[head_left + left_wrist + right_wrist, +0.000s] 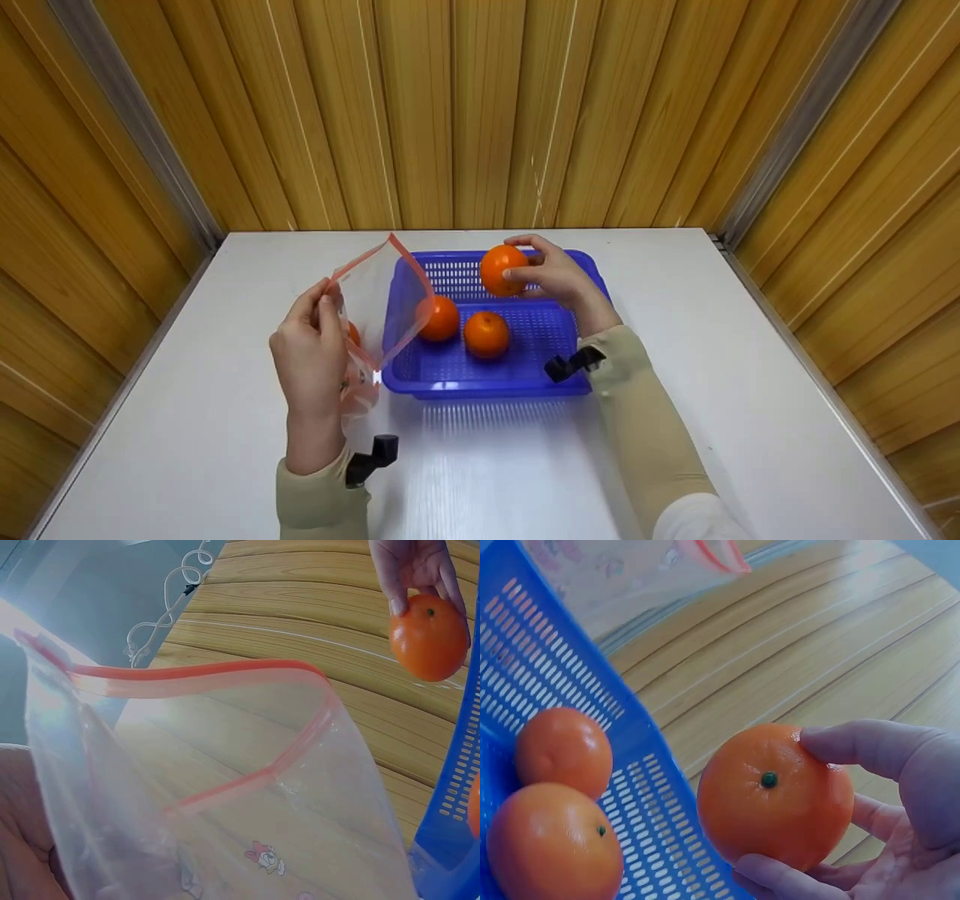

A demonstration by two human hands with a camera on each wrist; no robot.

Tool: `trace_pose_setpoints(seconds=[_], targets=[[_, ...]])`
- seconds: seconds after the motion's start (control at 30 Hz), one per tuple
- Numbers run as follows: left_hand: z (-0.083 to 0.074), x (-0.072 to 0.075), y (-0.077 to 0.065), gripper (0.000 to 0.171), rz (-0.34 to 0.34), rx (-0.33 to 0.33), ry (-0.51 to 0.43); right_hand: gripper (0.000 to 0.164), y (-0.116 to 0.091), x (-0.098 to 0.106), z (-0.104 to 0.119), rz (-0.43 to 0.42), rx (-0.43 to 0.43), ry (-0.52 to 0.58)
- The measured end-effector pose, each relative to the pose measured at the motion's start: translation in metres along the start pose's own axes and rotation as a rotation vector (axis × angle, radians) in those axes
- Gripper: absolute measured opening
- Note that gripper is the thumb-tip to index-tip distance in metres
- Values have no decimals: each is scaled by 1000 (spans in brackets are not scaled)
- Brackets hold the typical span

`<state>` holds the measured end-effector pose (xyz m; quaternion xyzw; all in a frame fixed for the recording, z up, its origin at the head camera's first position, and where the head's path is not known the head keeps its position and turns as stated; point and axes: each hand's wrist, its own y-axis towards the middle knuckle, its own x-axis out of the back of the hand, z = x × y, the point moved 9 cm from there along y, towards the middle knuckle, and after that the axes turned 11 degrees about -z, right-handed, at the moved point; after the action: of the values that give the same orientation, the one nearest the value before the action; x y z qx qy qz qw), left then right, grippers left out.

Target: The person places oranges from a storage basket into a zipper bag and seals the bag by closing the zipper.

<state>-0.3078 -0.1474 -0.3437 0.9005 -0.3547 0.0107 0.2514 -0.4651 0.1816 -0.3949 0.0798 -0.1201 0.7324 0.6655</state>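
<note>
Clear bag [375,315] roughly upright, mouth upward

The head view looks forward and down at the blue basket [534,330]; the closer wrist views, from its left and right, share the held orange [429,641].

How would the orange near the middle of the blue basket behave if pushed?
Being nearly round, the middle orange would probably roll until a wall of the blue basket stopped it. Its shiny skin may be slippery. It seems firm: the held orange shows no clear dent under the fingers.
</note>
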Motion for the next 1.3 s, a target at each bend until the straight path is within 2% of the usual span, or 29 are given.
trace_pose_setpoints(seconds=[0.37,0.7,1.03,1.3], targets=[[0,0,0,31,9,4,0,61,-24,-11,35,19,107,103],[-2,0,0,31,14,3,5,61,-55,-34,75,85,230,179],[-4,0,-1,30,-13,-41,-4,61,-80,-65,100,133,376,119],[-2,0,0,30,-6,-29,8,60,-92,-91,108,147,419,-7]])
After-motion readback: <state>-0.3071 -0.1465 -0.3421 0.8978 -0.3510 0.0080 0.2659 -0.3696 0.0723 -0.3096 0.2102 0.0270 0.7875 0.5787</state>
